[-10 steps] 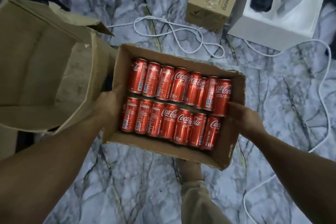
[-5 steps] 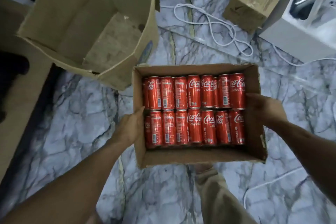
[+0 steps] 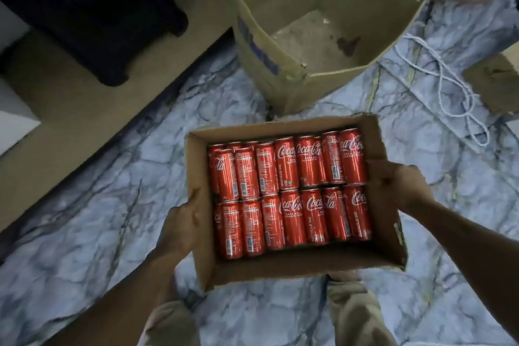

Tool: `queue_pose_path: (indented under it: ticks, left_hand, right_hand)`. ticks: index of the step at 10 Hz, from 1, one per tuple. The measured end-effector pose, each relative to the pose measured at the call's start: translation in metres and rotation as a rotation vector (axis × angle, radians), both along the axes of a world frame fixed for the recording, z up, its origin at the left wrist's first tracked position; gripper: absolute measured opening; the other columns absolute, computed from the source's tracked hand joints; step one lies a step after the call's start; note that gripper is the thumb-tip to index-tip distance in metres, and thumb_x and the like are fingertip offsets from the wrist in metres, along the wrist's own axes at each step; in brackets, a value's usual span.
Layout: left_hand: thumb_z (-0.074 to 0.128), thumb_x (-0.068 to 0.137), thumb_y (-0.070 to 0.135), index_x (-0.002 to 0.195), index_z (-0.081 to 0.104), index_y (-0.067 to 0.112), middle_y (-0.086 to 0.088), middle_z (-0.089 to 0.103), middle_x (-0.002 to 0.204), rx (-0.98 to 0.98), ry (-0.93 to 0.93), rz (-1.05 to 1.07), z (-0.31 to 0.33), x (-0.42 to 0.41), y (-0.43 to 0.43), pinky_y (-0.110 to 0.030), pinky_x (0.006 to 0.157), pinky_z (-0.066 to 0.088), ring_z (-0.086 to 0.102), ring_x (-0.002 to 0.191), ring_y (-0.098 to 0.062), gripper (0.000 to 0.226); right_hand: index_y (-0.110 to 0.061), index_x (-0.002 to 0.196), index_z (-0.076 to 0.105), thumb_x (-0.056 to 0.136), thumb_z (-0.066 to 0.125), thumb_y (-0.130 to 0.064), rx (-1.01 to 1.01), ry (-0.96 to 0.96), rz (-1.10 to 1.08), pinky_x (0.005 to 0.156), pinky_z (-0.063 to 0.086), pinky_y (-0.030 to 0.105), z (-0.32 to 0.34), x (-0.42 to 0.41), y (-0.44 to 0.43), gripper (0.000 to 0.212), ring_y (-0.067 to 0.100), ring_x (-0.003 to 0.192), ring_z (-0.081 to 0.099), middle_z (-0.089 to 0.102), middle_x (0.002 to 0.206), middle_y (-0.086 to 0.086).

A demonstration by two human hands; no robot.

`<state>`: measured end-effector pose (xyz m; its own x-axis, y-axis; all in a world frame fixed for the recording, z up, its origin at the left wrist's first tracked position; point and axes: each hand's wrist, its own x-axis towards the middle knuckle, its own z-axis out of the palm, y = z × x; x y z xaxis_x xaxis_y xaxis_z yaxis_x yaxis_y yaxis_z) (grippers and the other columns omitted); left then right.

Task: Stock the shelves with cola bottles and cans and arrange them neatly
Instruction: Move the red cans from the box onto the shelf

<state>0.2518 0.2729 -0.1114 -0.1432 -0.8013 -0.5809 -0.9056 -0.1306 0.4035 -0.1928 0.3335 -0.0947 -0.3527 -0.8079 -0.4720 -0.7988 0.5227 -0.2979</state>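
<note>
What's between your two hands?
In the head view, an open cardboard box of red cola cans in two rows; the left hand and right hand grip its opposite walls.

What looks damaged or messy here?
The empty cardboard box beyond the can carton has a torn, buckled front corner and a dark stain on its bottom. A white cable lies in loose loops on the floor beside it.
</note>
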Motion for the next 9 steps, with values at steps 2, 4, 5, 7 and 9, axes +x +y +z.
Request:
queue_pose_path:
  ticks: [2,4,5,7,9]
  left_hand:
    - [0.058,0.094,0.004,0.127,0.064,0.006,-0.017,0.070,0.091,0.018,-0.087,0.175,0.003,0.114,-0.008,-0.043,0.074,0.056,0.067,0.081,-0.034,0.034]
    - [0.056,0.097,0.000,0.110,0.066,-0.007,-0.025,0.067,0.096,0.078,-0.115,0.473,0.010,0.202,-0.010,-0.041,0.076,0.051,0.062,0.082,-0.033,0.018]
    - [0.055,0.098,-0.003,0.080,0.062,-0.006,-0.016,0.058,0.076,0.073,-0.121,0.669,0.006,0.244,-0.012,-0.051,0.079,0.050,0.057,0.073,-0.034,0.019]
    - [0.059,0.092,-0.001,0.078,0.059,0.008,-0.005,0.056,0.068,0.081,-0.150,0.635,-0.011,0.300,0.003,-0.046,0.066,0.051,0.060,0.071,-0.035,0.016]
    - [0.057,0.094,0.001,0.141,0.049,-0.002,-0.026,0.070,0.098,0.070,-0.132,0.593,-0.007,0.302,0.003,-0.052,0.076,0.057,0.067,0.088,-0.046,0.048]
  right_hand:
    - [-0.015,0.091,0.072,0.099,0.058,-0.032,0.063,-0.057,0.133,0.063,0.052,0.028,-0.013,0.106,-0.083,0.024,0.024,0.070,0.066,0.075,0.088,0.011]
    - [-0.011,0.091,0.072,0.093,0.061,-0.019,0.123,0.002,0.307,0.062,0.038,0.026,-0.027,0.208,-0.149,0.014,0.026,0.074,0.062,0.069,0.082,0.005]
    - [-0.004,0.100,0.071,0.095,0.060,-0.015,0.139,0.008,0.317,0.058,0.037,0.021,-0.032,0.253,-0.181,0.017,0.018,0.070,0.056,0.067,0.090,0.007]
    - [-0.008,0.114,0.069,0.097,0.058,-0.018,0.041,-0.005,0.511,0.086,0.055,0.047,-0.022,0.322,-0.238,0.023,0.037,0.097,0.066,0.071,0.105,0.018]
    - [-0.018,0.121,0.069,0.090,0.058,-0.028,0.150,0.032,0.521,0.085,0.055,0.040,-0.027,0.328,-0.260,0.034,0.031,0.096,0.067,0.072,0.106,0.011]
